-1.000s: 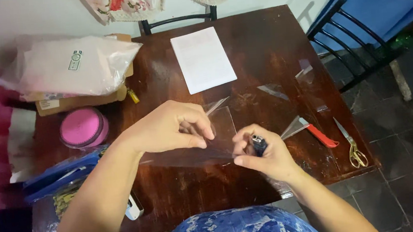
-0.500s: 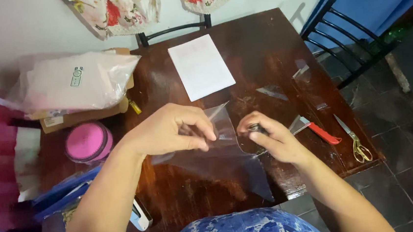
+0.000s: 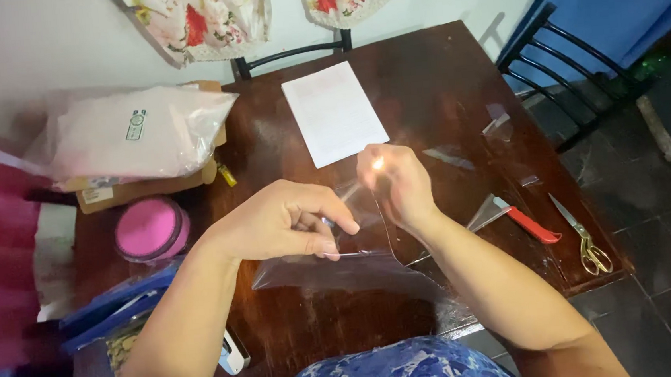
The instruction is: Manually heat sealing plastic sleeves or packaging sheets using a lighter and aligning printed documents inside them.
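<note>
While left hand (image 3: 286, 220) pinches clear plastic bag (image 3: 341, 264), right hand (image 3: 399, 182) grips lit lighter (image 3: 378, 163).

A dark brown wooden table (image 3: 422, 70) carried everything. A white sheet of paper (image 3: 333, 113) lay flat near its far edge. Left of the paper, a cardboard box (image 3: 144, 187) sat under a bulging clear plastic bag (image 3: 136, 132), and a round pink tub (image 3: 150, 229) stood nearer than the box. Right of the paper lay small clear plastic scraps (image 3: 451, 157). Further right and nearer, a red-handled cutter (image 3: 531, 226) lay beside gold scissors (image 3: 583, 239). Blue folders (image 3: 113, 306) lay at the table's near left corner.
</note>
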